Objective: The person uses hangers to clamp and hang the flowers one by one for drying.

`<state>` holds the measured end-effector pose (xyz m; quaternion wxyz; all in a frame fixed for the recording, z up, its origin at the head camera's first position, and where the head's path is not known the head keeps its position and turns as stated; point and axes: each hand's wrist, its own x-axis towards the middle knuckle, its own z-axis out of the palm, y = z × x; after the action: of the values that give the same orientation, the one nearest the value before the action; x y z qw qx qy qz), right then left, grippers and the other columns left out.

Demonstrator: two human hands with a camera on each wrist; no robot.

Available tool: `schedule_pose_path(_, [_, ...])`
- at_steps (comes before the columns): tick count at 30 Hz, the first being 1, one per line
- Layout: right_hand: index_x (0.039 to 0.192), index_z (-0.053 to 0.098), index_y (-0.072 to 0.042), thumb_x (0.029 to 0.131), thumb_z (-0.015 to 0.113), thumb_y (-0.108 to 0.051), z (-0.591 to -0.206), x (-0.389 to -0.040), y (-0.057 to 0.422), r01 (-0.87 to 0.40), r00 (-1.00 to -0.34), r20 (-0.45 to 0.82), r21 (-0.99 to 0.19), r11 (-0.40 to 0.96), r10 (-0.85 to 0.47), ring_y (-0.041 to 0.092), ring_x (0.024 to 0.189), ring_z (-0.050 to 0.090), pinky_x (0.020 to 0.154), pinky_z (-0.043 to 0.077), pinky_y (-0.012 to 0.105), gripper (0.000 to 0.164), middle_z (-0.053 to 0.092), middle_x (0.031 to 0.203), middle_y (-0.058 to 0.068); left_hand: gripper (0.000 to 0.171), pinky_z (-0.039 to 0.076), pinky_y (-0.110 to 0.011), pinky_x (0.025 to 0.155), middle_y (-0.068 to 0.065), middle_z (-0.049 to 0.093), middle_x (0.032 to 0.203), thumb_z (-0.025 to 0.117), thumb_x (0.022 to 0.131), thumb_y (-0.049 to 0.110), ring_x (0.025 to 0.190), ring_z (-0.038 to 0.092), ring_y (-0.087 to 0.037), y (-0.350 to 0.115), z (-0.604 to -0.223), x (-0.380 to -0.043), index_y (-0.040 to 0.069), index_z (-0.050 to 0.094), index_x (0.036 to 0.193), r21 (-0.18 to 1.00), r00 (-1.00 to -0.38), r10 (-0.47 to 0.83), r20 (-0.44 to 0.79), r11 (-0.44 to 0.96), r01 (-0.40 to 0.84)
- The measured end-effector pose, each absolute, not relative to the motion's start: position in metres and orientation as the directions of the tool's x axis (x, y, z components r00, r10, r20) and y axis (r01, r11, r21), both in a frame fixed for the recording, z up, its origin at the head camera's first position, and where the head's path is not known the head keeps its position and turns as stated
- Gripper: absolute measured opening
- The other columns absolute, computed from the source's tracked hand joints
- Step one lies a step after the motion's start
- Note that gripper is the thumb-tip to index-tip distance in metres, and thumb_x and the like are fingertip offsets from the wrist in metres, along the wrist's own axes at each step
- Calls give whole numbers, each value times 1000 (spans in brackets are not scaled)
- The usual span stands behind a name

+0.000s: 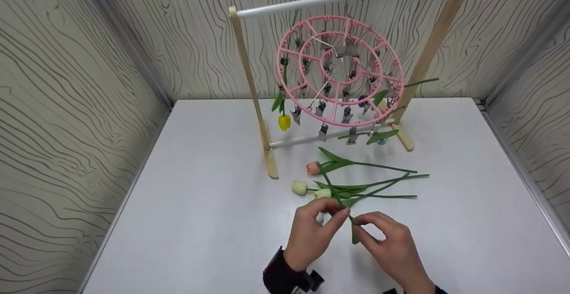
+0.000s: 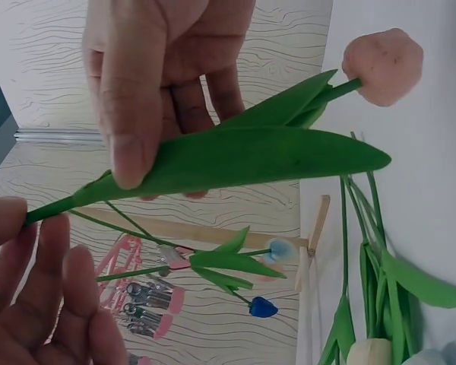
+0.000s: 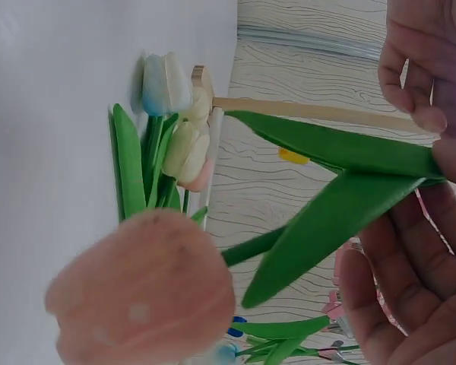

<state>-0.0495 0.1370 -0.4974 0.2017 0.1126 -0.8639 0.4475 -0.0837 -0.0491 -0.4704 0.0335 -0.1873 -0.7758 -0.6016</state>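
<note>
Between both hands is an artificial tulip with a pink head [image 2: 384,67] and long green leaves [image 3: 349,144], its head pointing down. My left hand [image 1: 314,229] pinches its stem above the leaves. Lower and to the right, my right hand [image 1: 389,247] pinches a leaf near its base, thumb on the leaf's face. The right hand hides this tulip's head in the head view. Just beyond the hands lie several loose tulips on the table, among them a pink one [image 1: 313,168], a cream one [image 1: 299,187] and a white-and-blue one [image 3: 166,84].
A wooden rack [image 1: 249,67] with a white top bar stands behind the flowers. From it hangs a round pink clip hanger [image 1: 334,122] with many metal clips. A yellow tulip [image 1: 284,122] hangs head down on its left; a dark blue tulip [image 2: 263,307] hangs among others.
</note>
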Motion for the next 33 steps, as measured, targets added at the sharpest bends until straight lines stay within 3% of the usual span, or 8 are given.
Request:
schedule_pose_path(9, [120,78,-7,99,73,-8,-476,-107,161,-240,-951,308,-802,548,35,2,101,71,82,54,11,22,80,116,5,14,60,-25,80,-5,81,100,72,102,20,87,72,-7,-63,-458,-95,9,75,110,896,-913,170,371,192,400])
schedule_pose_path(13, [144,63,-2,111,56,-24,-466,-150,174,-141,-989,136,-811,568,-51,29,130,67,104,58,36,40,68,143,19,12,59,-25,81,-6,81,100,71,102,15,89,74,-14,-68,-456,-97,8,74,112,896,-913,136,385,182,405])
schedule_pose_path(16, [159,41,1,115,43,-36,-459,-177,179,-95,-990,15,-811,577,-142,44,148,48,117,45,58,58,51,159,25,14,59,-27,82,-7,81,101,70,103,15,89,76,-17,-70,-455,-99,5,72,113,897,-913,122,390,176,406])
schedule_pose_path(18, [165,29,1,115,39,-42,-455,-189,179,-81,-986,-18,-821,565,-167,48,151,42,120,39,64,66,44,163,28,17,60,-26,82,-8,82,103,70,103,18,89,77,-16,-71,-453,-100,5,72,114,899,-915,114,388,172,403])
schedule_pose_path(21, [165,29,-4,115,40,-42,-453,-202,177,-86,-989,12,-858,507,-149,44,148,48,120,42,60,64,49,160,26,20,62,-27,81,-10,80,114,72,102,20,90,79,-16,-73,-451,-104,6,72,116,912,-922,110,371,140,384])
schedule_pose_path(26, [154,49,-12,114,45,-39,-450,-212,171,-142,-990,128,-885,444,-61,14,112,68,97,55,24,48,70,135,16,27,64,-29,83,-14,71,139,74,99,17,98,80,-20,-76,-446,-109,3,68,122,927,-928,121,353,91,365])
schedule_pose_path(29, [141,62,-11,112,53,-31,-448,-213,168,-187,-981,194,-885,426,-26,0,92,70,83,56,13,36,75,124,17,25,63,-27,84,-13,75,131,75,99,18,97,80,-20,-76,-443,-112,4,69,118,932,-935,124,333,110,346])
schedule_pose_path(33, [133,69,-6,107,65,-23,-443,-212,168,-211,-975,222,-907,365,-14,-1,83,73,75,58,16,32,78,121,19,19,62,-23,84,-14,78,119,77,97,19,96,80,-20,-75,-440,-116,4,71,108,936,-943,120,311,135,325])
